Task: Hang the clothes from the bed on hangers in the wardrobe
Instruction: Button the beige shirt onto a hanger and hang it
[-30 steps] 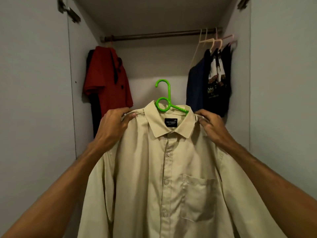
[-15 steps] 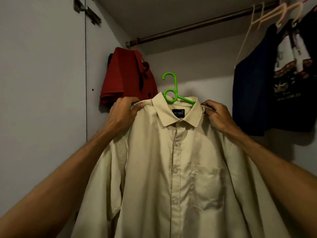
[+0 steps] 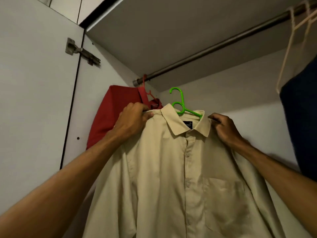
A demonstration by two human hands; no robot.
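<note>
Your left hand (image 3: 133, 120) and right hand (image 3: 223, 128) each grip a shoulder of the one beige button-up shirt (image 3: 163, 169) on one green plastic hanger (image 3: 181, 105) below one metal rod (image 3: 214, 48).

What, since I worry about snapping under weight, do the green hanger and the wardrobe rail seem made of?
The green hanger: probably moulded plastic, glossy; uniform bright colour, smooth rounded hook. The wardrobe rail: likely metal tube, dull satin finish; a pale highlight runs along its length.
</note>
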